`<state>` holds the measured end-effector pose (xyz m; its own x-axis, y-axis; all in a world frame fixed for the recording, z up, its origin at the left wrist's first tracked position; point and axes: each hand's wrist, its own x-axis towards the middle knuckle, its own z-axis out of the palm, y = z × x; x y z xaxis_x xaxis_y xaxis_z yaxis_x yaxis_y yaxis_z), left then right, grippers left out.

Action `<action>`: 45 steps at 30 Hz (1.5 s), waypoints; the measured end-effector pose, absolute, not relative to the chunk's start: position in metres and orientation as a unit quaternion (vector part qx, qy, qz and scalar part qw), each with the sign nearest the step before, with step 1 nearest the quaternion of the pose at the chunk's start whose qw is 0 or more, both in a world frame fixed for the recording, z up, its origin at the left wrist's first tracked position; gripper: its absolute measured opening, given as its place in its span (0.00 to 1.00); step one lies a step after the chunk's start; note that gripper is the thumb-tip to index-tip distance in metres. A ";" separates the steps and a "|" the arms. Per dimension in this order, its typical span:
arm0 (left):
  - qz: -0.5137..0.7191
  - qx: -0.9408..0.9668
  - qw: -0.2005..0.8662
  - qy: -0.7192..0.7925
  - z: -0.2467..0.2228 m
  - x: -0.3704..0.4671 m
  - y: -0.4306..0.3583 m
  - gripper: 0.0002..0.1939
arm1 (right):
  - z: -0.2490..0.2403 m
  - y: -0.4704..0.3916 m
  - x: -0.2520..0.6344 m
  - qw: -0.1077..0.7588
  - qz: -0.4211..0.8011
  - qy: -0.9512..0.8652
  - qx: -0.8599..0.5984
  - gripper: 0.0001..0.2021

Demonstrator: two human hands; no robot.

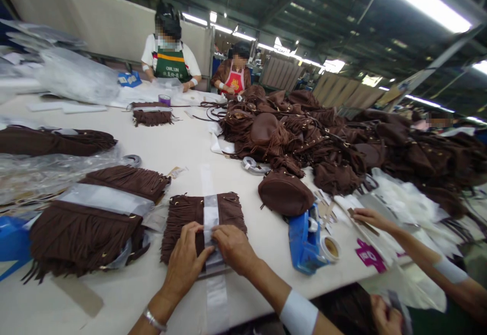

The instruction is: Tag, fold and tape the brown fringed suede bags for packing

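Note:
A dark brown fringed bag (pixel 175 228) lies folded flat before me. Across its middle runs a pale translucent strip (pixel 211 211), whose lower end trails over the table's near side. My left hand (pixel 186 261) is on the bag's left part, fingers bent, with its fingertip and thumb at the strip's left edge. From the other side my right hand (pixel 234 246) has its fingers closed on the strip. The exact grip under the fingertips is partly hidden. Just left lies a larger fringed bundle (pixel 95 228) with a wide pale band round it.
A blue tape dispenser (pixel 304 238) stands to the right, below a round brown pouch (pixel 285 193). Behind is a large heap of brown bags (pixel 289 127). A co-worker's hand (pixel 371 218) reaches in at right. Two people work across the white table (pixel 163 147).

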<state>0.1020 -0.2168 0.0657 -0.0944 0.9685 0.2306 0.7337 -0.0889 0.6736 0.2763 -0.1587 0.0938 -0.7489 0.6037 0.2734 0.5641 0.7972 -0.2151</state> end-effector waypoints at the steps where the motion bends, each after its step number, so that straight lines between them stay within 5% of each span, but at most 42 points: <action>1: 0.345 0.645 0.171 0.661 0.065 0.102 -0.215 0.21 | 0.093 -0.159 0.277 0.176 0.065 -0.930 -0.316 0.07; 10: 0.280 0.605 0.172 0.725 0.070 0.109 -0.189 0.22 | 0.092 -0.165 0.276 0.240 0.087 -0.911 -0.324 0.09; 16: 0.239 0.593 0.183 0.747 0.080 0.104 -0.172 0.08 | 0.090 -0.166 0.275 0.275 0.101 -0.899 -0.325 0.10; 39: 0.192 0.581 0.225 0.758 0.089 0.092 -0.152 0.15 | 0.103 -0.161 0.274 0.164 0.006 -0.952 -0.260 0.06; 45: 0.202 0.579 0.223 0.758 0.088 0.091 -0.150 0.09 | 0.107 -0.161 0.274 0.153 -0.008 -0.956 -0.252 0.06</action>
<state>0.0912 -0.1503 0.0884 -0.2310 0.9673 -0.1046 0.7873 0.2490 0.5640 0.2743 -0.1612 0.1075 -0.8267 0.4788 0.2955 0.4836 0.8731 -0.0618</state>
